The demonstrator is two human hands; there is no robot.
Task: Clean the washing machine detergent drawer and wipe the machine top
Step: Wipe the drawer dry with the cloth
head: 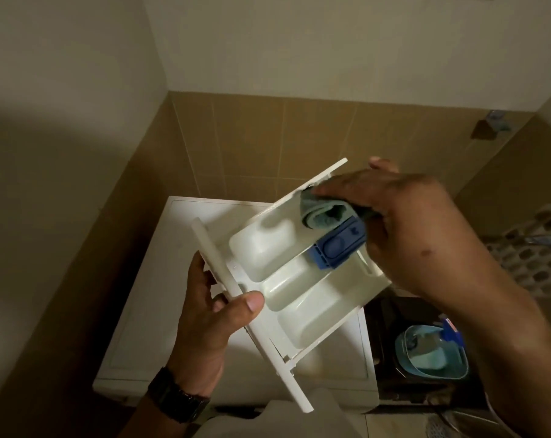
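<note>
While the left hand (211,314) grips the front panel of the white plastic detergent drawer (286,279) at the lower centre of the frame, its thumb (250,303) lies over the panel's inner edge and its other fingers curl behind it. That drawer is held up in the air, tilted, above the white top of the washing machine (147,311), with its open compartments facing the camera and its far end pointing toward the upper right. A blue plastic insert (337,243) sits in the drawer's rear part, right of centre.

Coming in from the right side of the frame, the right hand (403,226) is clenched round a rolled grey-green cleaning cloth (323,214) and presses it into the drawer's far compartment, just above the blue insert. Its forefinger lies stretched along the top of the cloth, touching the drawer's rear edge.

A dark wristwatch (179,398) shows on the left wrist at the bottom of the frame. Beige wall tiles (267,137) fill the middle of the frame behind the machine, with plain pale wall above them. At the lower right, beside the machine, stands a light blue plastic basin (432,352) holding a bottle with a blue cap (451,335); I cannot tell what else lies in it. A white perforated basket (539,245) shows at the right edge.
</note>
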